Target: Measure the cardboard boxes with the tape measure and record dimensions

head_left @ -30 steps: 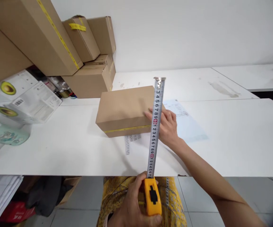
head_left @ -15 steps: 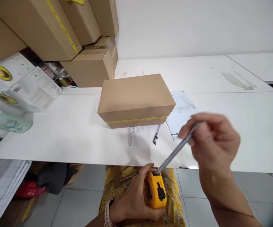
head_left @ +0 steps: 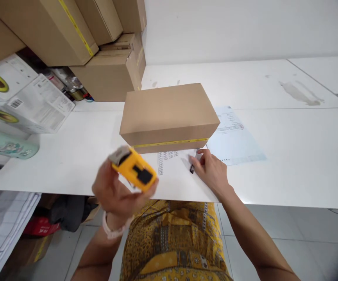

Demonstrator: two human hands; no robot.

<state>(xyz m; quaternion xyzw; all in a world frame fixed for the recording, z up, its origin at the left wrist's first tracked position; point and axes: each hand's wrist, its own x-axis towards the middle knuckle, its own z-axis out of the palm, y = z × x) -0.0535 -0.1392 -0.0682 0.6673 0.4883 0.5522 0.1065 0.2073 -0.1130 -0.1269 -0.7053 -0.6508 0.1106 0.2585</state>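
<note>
My left hand (head_left: 118,191) grips a yellow tape measure (head_left: 138,169) with a black button, lifted over the front of the white table. Its mouth end points up and left, and something grey and blurred shows there; no long blade is out. At the front of a closed cardboard box (head_left: 170,109), my right hand (head_left: 211,171) rests on the table, fingers closed around a pen (head_left: 192,169). Only the pen's dark clip end shows clearly. Beside it, partly under the box, lies a paper with printed or handwritten columns (head_left: 161,164).
A pale blue printed sheet (head_left: 239,142) lies right of the box. Stacked cartons (head_left: 104,78) fill the back left, with white avocado-printed boxes (head_left: 40,105) and a mint green bottle (head_left: 9,142) at the left. The table's front edge (head_left: 274,203) runs near my lap.
The tape blade has gone back into the case. My left hand has raised the tape measure up and left. My right hand has let go of the blade and moved onto the pen.
</note>
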